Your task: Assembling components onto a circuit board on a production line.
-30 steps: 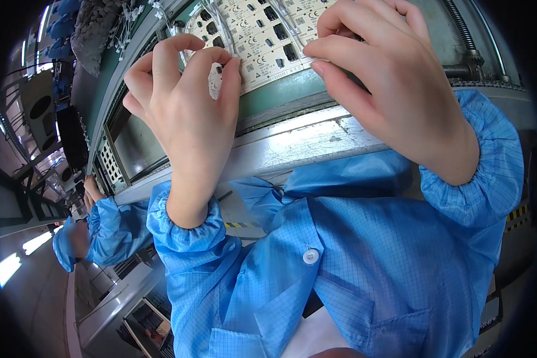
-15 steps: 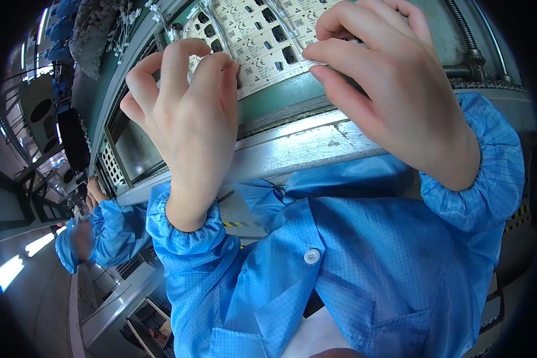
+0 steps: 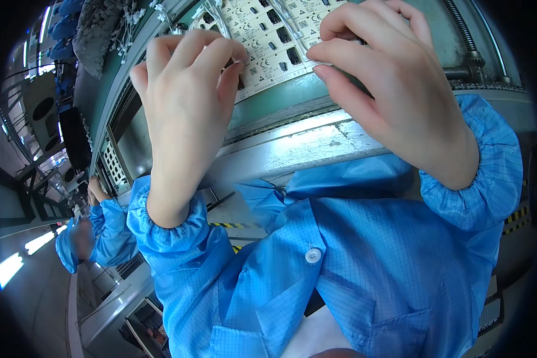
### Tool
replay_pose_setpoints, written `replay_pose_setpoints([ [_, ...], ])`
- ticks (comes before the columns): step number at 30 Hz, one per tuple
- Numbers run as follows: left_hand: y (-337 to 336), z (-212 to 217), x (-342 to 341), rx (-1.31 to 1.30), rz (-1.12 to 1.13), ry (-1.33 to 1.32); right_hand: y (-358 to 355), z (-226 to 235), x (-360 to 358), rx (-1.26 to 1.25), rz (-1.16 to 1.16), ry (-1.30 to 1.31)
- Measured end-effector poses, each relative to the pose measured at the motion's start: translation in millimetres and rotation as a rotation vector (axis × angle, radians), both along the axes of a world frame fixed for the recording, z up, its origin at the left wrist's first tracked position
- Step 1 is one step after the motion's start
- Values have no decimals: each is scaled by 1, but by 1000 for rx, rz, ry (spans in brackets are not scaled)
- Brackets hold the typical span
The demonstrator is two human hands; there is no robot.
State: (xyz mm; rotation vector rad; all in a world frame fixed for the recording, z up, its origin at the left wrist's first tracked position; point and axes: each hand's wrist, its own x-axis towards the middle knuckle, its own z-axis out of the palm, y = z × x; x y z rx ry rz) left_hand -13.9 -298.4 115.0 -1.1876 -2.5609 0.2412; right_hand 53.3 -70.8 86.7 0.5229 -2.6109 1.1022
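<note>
Factory machinery (image 3: 39, 113) fills the space far to the left of the left hand (image 3: 188, 98), with a co-worker in blue (image 3: 110, 232) below and left of it. From my remote seat I see a tangle of white wires (image 3: 122, 36) just beyond that hand's outer side. Its fingers are curled, tips near one another at the panel's near-left edge; blur keeps me from telling whether they pinch anything. Between the two hands lies the panel of pale circuit boards (image 3: 258, 45), on the green worktop (image 3: 280, 101). Black parts (image 3: 293, 56) stand in rows on it, and two runs of white wire (image 3: 289, 25) cross it, so I judge some wiring is in place. How much is left I cannot say: fingers and the upper edge hide the rest. At the right-hand run's near end, the right hand (image 3: 388, 89) has thumb and forefinger close together; I cannot tell whether they grip it. Beyond its right side stands a metal spring (image 3: 459, 24).
</note>
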Motion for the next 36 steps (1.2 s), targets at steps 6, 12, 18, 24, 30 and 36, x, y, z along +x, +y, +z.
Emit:
replay_pose_setpoints([
  [6, -18, -20, -4, 231, -25, -139, 1, 0, -2, 0, 23, -28],
  [12, -17, -26, -6, 338, -64, -212, 2, 3, 0, -25, 5, -29],
  [18, -22, -22, -9, 351, -31, -303, 2, 5, -2, 14, 11, -77],
  [24, -20, -25, -2, 340, 26, -162, -1, -3, -4, -40, -6, -28],
  [30, -15, -11, -10, 214, -52, -195, -4, -15, -3, -111, -25, 31],
  [36, -21, -14, -17, 313, -9, -407, -5, -22, -3, -196, -50, 59],
])
